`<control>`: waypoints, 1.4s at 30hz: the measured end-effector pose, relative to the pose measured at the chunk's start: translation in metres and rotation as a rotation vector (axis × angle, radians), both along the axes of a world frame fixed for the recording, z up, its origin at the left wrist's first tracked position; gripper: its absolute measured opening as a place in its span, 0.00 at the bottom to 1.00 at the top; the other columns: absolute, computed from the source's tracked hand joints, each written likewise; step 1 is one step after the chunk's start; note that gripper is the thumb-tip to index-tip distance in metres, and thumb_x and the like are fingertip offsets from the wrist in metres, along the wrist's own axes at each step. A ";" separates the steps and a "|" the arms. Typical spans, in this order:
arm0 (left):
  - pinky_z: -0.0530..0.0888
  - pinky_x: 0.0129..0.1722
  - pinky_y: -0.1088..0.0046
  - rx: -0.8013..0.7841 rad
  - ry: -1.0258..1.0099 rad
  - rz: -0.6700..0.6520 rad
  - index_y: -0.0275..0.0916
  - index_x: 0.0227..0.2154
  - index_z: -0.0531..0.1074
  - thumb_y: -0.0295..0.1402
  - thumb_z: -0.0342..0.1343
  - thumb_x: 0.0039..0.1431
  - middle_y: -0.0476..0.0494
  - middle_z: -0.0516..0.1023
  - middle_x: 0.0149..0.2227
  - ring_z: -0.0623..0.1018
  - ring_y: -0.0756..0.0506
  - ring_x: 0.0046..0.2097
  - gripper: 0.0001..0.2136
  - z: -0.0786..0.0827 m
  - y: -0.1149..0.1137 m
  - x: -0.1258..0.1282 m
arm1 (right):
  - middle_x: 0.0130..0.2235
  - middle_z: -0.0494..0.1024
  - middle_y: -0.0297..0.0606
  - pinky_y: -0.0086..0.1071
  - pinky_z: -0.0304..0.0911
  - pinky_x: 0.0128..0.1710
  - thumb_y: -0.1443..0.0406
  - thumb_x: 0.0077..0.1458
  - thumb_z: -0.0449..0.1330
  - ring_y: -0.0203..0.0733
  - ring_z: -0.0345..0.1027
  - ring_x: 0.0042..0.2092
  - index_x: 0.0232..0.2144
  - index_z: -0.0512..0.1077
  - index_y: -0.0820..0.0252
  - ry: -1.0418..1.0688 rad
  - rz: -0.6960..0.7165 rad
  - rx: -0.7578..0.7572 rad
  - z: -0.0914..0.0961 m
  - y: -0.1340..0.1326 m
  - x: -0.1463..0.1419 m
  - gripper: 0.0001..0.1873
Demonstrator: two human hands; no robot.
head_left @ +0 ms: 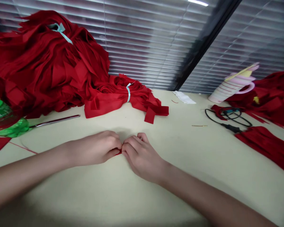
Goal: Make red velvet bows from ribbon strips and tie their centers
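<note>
My left hand (100, 147) and my right hand (142, 156) meet at the middle of the pale table, their fingers curled and touching. Between the fingertips shows a small bit of red fabric (118, 153); most of it is hidden by my hands. Both hands are closed on it. Beyond them lies a bundle of red fabric strips (118, 91), bound with a light blue tie (128, 92). To the left of my left hand, a slim metallic rod (55, 120) rests on the table.
A tall heap of red fabric (49, 63) stands back left, beside a green plastic bottle (11, 126). At right are a striped mug (223, 89), a black cord (230, 127), a thin gold-coloured stick (199, 125) and more red fabric (267, 146). Window blinds (137, 41) rise behind the table.
</note>
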State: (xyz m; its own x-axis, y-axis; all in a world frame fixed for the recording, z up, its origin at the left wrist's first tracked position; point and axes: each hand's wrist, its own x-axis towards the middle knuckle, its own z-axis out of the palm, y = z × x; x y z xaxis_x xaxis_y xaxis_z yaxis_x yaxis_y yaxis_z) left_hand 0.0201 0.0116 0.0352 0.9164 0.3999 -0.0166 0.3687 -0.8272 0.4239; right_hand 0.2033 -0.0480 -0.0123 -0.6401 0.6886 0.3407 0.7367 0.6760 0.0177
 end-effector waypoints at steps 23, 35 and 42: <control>0.67 0.32 0.73 0.041 -0.101 0.122 0.37 0.24 0.74 0.24 0.51 0.58 0.47 0.75 0.26 0.74 0.48 0.31 0.10 -0.006 -0.008 0.004 | 0.35 0.75 0.37 0.31 0.60 0.34 0.71 0.49 0.58 0.36 0.69 0.34 0.36 0.70 0.61 0.631 -0.108 -0.403 0.012 0.014 0.004 0.09; 0.63 0.24 0.76 0.026 -0.081 0.249 0.38 0.26 0.72 0.27 0.54 0.57 0.52 0.74 0.22 0.71 0.51 0.24 0.06 -0.013 -0.007 0.004 | 0.29 0.73 0.32 0.30 0.55 0.33 0.76 0.51 0.57 0.34 0.65 0.34 0.24 0.73 0.60 0.457 -0.110 -0.442 0.016 0.019 -0.002 0.10; 0.65 0.27 0.74 0.061 -0.060 0.267 0.38 0.24 0.72 0.28 0.53 0.58 0.49 0.75 0.24 0.73 0.49 0.27 0.08 -0.012 -0.011 0.004 | 0.28 0.70 0.31 0.32 0.52 0.36 0.75 0.52 0.55 0.33 0.63 0.32 0.22 0.70 0.60 0.402 -0.064 -0.397 0.016 0.017 0.001 0.10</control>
State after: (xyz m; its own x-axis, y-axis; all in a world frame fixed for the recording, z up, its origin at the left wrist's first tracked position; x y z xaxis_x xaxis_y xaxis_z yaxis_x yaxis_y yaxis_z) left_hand 0.0239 0.0010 0.0229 0.7767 0.6263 0.0661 0.5530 -0.7285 0.4044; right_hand 0.2038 -0.0313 0.0037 -0.4662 0.8468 0.2562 0.6731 0.5274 -0.5185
